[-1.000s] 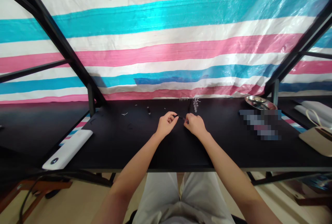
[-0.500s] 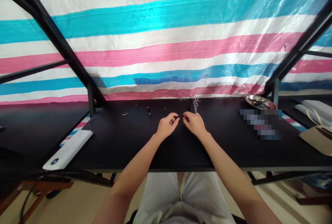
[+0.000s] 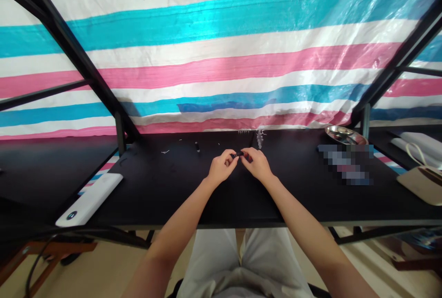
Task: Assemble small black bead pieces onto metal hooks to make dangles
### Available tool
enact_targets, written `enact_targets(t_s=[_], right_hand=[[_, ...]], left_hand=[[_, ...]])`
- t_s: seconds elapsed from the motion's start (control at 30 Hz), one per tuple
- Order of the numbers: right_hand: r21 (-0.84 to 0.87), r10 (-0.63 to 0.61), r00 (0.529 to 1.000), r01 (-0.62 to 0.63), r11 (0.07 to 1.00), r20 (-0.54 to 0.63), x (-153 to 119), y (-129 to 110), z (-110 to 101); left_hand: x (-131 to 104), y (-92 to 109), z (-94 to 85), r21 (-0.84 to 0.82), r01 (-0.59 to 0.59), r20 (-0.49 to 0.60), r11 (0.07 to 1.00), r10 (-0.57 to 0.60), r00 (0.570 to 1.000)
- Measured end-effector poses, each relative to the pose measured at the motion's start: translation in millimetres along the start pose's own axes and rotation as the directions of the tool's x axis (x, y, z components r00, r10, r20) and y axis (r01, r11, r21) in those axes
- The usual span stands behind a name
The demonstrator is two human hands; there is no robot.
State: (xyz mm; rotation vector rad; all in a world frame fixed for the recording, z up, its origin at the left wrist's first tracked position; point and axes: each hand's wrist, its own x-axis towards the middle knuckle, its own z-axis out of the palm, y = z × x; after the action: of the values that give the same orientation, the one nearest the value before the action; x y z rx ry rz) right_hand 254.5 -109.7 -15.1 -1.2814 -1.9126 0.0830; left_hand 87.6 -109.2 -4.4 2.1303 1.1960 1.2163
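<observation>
My left hand (image 3: 220, 169) pinches one end of a small black rod-like piece (image 3: 237, 154), just above the middle of the black table (image 3: 165, 196). The fingers of my right hand (image 3: 258, 164) close on its other end, so the two hands almost meet. Its exact kind is too small to make out, and the fingertips cover much of it. Beyond the right hand lies a cluster of small greyish pieces (image 3: 259, 140). A short dark cylinder with a pale end (image 3: 197, 147) rests to the left.
White scraps (image 3: 165, 151) lie at the left, and a row of tiny pieces (image 3: 243, 132) runs along the back edge. A shiny metal dish (image 3: 345, 136) sits back right, behind a blurred patch. A long white device (image 3: 90, 200) occupies the left; a beige pouch (image 3: 419, 185) the far right.
My right hand has shifted slightly left along the black piece, and its fingers have turned a little. My left hand keeps its grip in nearly the same place.
</observation>
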Motion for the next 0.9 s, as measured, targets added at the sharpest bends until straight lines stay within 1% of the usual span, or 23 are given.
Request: enact_targets(t_s=[0.1,0.2,0.33,0.5,0.67,0.77,0.9], right_hand=[[0.032,-0.004,1.0,0.004,0.999,0.006,-0.7,-1.9,-0.6],[0.102,-0.007,1.0,0.008,0.995,-0.009,-1.4,-3.3,0.8],[0.177,-0.012,1.0,0.015,0.984,-0.017,-2.1,-4.2,4.7],[0.234,0.009,1.0,-0.006,0.972,-0.013,-2.6,-6.5,9.3],[0.305,0.031,0.999,-0.028,0.952,-0.005,-4.2,-6.7,13.4],[0.342,0.029,1.0,-0.028,0.939,0.004,-4.9,-5.7,14.9],[0.352,0.005,0.999,-0.016,0.936,0.033,-4.9,-5.6,14.9]], left_hand=[[0.6,1.0,-0.3,-0.051,0.02,-0.025,0.999,-0.021,0.999],[2.3,1.4,-0.7,-0.163,0.089,-0.036,0.983,-0.096,0.995],[5.6,0.5,-0.9,-0.313,0.195,-0.005,0.929,-0.207,0.978],[8.4,-1.2,0.4,-0.441,0.259,0.036,0.86,-0.271,0.962],[8.1,-4.5,2.3,-0.435,0.288,0.14,0.853,-0.252,0.958],[7.9,-6.7,2.8,-0.421,0.289,0.14,0.86,-0.253,0.957],[7.3,-7.2,3.1,-0.389,0.292,0.142,0.874,-0.257,0.956]])
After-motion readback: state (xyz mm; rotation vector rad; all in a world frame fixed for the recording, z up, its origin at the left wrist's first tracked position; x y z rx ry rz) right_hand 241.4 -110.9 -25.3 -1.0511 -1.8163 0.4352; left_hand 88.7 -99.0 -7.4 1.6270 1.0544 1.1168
